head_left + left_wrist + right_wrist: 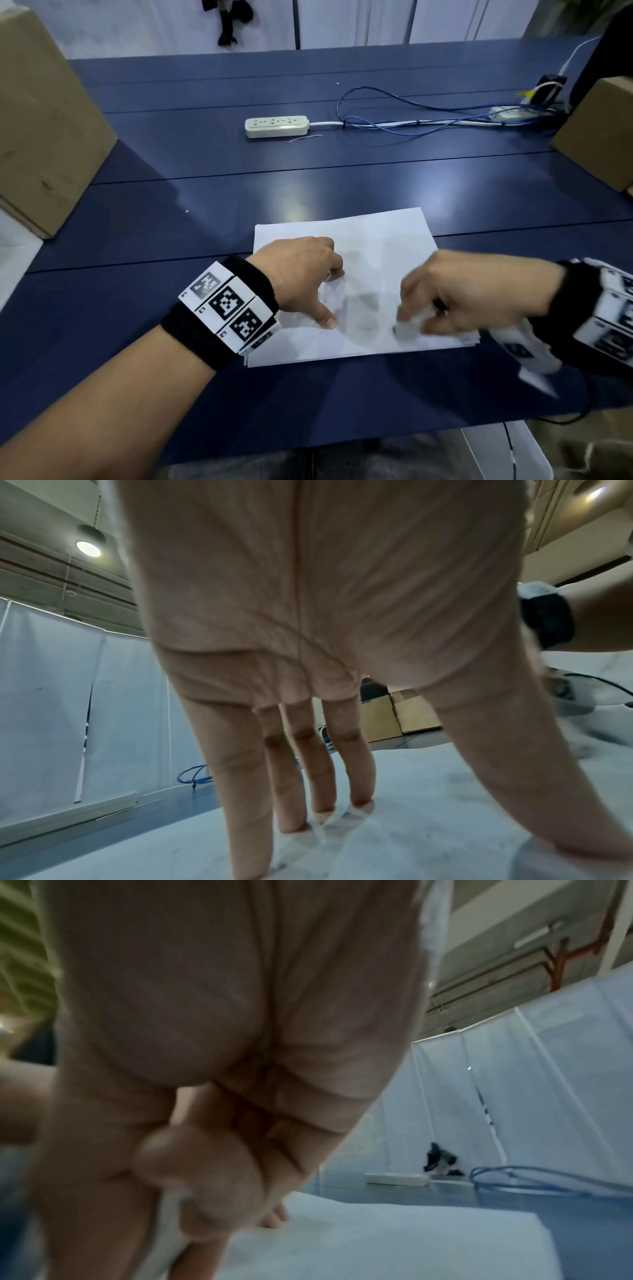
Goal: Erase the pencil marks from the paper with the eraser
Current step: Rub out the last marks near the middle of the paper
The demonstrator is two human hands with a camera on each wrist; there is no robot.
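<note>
Two hands on the paper [373, 240]: left hand [301, 270] presses flat-fingered, blurred right hand [455, 294] pinches a barely visible eraser [406, 330].

a: far of the paper [376, 240]?
b: bare blue table [239, 195] up to the power strip [276, 126] and looped blue cable [394, 116] at far centre-right.
a: the sides?
b: cardboard box [44, 130] blocks far left, another box [603, 133] far right. lane between them stays wide.

A lab-like workroom: white partition curtains [359, 20] along the frame's top, a blue table [308, 192], power strip [276, 126], cables, cardboard boxes [44, 120] at the sides.
</note>
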